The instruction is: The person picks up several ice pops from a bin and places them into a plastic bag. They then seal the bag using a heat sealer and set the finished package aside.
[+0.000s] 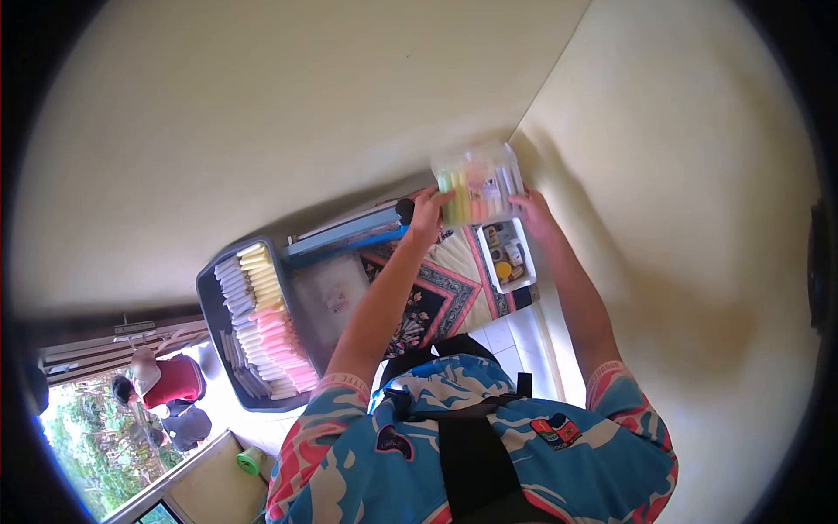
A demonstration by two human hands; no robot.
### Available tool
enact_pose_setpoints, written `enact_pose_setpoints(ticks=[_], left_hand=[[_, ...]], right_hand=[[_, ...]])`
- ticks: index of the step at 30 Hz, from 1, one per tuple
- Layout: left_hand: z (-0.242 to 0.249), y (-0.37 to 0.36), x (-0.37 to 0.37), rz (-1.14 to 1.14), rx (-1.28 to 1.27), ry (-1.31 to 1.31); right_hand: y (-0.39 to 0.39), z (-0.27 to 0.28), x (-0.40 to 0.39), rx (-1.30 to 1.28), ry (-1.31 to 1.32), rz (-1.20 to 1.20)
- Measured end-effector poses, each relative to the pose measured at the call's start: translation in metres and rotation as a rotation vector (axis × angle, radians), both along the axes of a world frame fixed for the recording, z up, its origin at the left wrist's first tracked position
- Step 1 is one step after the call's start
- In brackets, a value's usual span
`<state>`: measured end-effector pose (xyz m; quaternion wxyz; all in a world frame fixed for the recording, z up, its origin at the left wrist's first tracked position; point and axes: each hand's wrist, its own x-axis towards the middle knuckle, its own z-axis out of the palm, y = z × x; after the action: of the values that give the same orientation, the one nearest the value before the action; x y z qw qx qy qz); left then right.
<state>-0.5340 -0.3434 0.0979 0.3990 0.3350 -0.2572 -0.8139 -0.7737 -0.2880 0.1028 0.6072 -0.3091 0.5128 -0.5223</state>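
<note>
Both my hands grip a clear plastic box [476,157] near the wall corner, over the far end of the table. Rolled or folded pieces in yellow-green, pink and grey show through its side. My left hand [429,212] closes round the box's left edge, and my right hand [534,212] presses its right edge. Just below the box, close to my right hand, sits a white tray [532,262] with small jars and other little items. A patterned cloth [436,293] covers the table beneath.
Left of the table stands a dark bin [209,301] filled with rows of folded grey, yellow, white and pink items. A translucent container [327,301] and a long blue object [349,234] lie between. People [175,384] are near the opening at lower left, by a green container [250,460].
</note>
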Motion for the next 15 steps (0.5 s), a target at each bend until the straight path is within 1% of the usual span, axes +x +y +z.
enact_pose_setpoints(ticks=[3,4,5,8,11,14,15], left_hand=[[-0.005,-0.030,-0.018,0.055,0.058,-0.046],[-0.013,-0.040,-0.023,0.066,0.074,-0.070],[-0.024,-0.046,-0.026,0.090,0.043,-0.038],[-0.029,-0.053,-0.031,0.090,0.094,-0.026],[-0.042,-0.058,-0.034,0.105,0.116,-0.047],[-0.062,-0.060,-0.039,0.147,-0.017,-0.304],[-0.059,-0.062,-0.039,0.140,-0.087,-0.503]], right_hand=[[-0.034,-0.010,-0.016,0.051,0.015,-0.024],[-0.042,-0.012,-0.017,0.067,0.014,-0.034],[-0.049,-0.016,-0.016,0.063,-0.024,-0.052],[-0.055,-0.013,-0.017,0.104,-0.039,-0.044],[-0.064,-0.031,-0.023,0.115,-0.030,-0.019],[-0.069,-0.047,-0.028,0.104,-0.016,-0.020],[-0.068,-0.043,-0.027,0.111,0.017,-0.022]])
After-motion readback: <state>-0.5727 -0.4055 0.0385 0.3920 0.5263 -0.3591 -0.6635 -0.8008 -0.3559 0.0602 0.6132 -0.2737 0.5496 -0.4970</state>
